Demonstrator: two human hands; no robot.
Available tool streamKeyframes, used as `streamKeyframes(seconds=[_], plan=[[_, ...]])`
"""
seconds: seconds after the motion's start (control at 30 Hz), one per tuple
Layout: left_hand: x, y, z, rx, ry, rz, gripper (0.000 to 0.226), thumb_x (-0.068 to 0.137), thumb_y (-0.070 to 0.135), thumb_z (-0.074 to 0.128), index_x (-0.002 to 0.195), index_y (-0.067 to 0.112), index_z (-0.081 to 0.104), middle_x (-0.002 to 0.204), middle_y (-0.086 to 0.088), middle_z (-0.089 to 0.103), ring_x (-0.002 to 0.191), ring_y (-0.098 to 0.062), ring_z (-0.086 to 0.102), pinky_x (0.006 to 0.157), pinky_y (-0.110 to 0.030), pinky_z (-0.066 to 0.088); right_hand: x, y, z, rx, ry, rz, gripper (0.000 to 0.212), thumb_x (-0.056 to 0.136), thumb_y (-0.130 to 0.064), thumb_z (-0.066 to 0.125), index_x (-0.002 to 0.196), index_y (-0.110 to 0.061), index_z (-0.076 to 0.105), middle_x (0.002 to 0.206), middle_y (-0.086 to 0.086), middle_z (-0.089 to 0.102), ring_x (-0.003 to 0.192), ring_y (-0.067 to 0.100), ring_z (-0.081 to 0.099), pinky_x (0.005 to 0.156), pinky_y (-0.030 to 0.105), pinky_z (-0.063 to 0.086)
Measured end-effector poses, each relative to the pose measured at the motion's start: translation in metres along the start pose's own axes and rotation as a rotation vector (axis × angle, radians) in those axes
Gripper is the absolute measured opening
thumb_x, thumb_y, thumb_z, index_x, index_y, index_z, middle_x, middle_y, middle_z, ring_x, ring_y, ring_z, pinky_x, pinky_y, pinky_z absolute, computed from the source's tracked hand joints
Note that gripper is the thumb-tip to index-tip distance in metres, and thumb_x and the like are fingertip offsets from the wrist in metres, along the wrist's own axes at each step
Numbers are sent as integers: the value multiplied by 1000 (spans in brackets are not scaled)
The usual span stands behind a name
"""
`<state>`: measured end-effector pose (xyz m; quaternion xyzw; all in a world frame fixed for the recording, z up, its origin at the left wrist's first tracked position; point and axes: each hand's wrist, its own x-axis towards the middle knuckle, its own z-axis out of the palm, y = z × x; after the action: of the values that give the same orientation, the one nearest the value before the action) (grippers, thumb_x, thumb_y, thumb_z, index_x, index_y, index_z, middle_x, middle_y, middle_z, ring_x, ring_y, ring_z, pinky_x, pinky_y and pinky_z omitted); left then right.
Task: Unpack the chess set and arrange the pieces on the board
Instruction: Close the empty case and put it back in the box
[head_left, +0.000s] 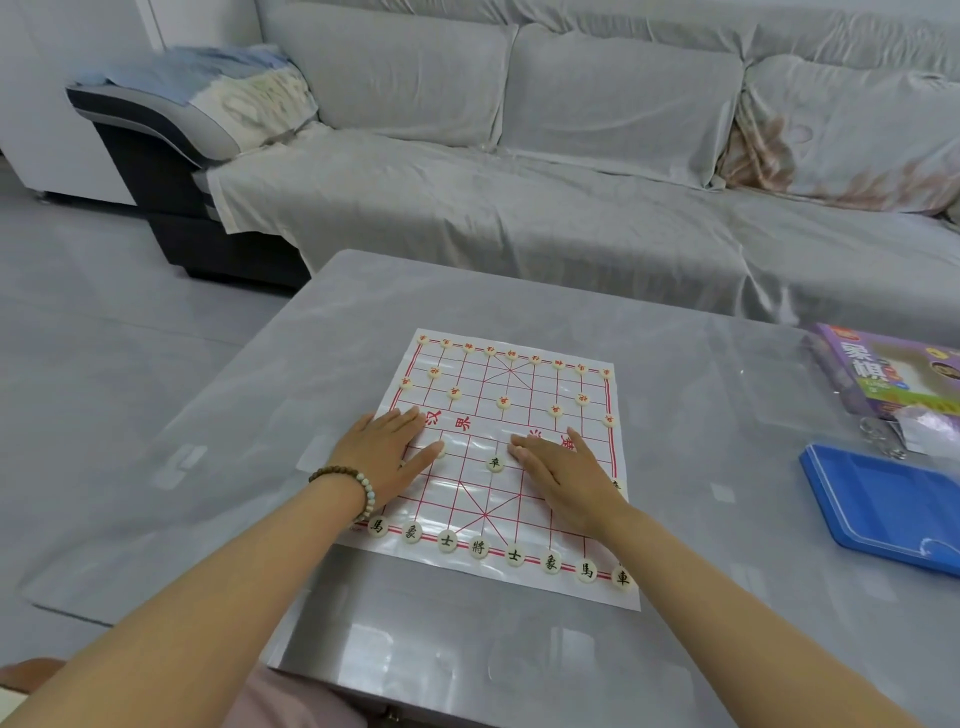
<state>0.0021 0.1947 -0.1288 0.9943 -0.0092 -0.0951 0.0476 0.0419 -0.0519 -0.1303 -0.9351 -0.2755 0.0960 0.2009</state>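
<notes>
The paper board (462, 493) lies flat on the grey tabletop (701, 509), in front of a cloth-draped sofa (519, 208). Red pieces (503, 401) fill its far half, and black pieces (478, 547) line its near edge. The left hand (387, 449), with a bead bracelet (358, 483) on the wrist, rests palm down on the board's left middle. Its fingers (415, 418) are straight and grasp nothing, one tip touching a pale piece (440, 451). The right hand (563, 470) lies flat too, its fingers (524, 442) released. A lone black piece (496, 463) sits between the hands. Off to the right are a blue tray (883, 509) and a purple box (878, 374).
</notes>
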Motion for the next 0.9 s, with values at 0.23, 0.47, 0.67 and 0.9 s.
streamKeyframes(seconds=[0.23,0.47,0.67,0.9], plan=[[-1,6,-12,-95,24,2,62,95,53,14,147,20,20,154,4,20,141,-13,19,116,-33,12,-11,-1,-8,24,-2,-5,47,101,-41,18,141,-27,40,150,-10,35,139,5,26,117,28,-3],[-16,108,-33,-239,242,245,49,98,45,22,139,25,38,148,7,33,136,-11,28,111,-28,21,-89,62,-52,54,209,126,40,100,-36,32,137,-27,45,149,-12,32,137,7,29,115,28,13],[-4,211,-12,-260,107,385,53,97,49,20,139,23,39,148,5,34,136,-13,28,111,-29,18,-181,156,-92,83,395,383,43,94,-35,43,134,-21,49,149,0,35,136,20,36,113,37,21],[0,297,7,-353,88,418,48,99,43,26,140,21,39,147,3,36,135,-12,29,111,-23,15,-225,229,-98,-92,223,629,50,100,-42,27,148,-27,22,157,-6,12,146,14,4,116,40,1]])
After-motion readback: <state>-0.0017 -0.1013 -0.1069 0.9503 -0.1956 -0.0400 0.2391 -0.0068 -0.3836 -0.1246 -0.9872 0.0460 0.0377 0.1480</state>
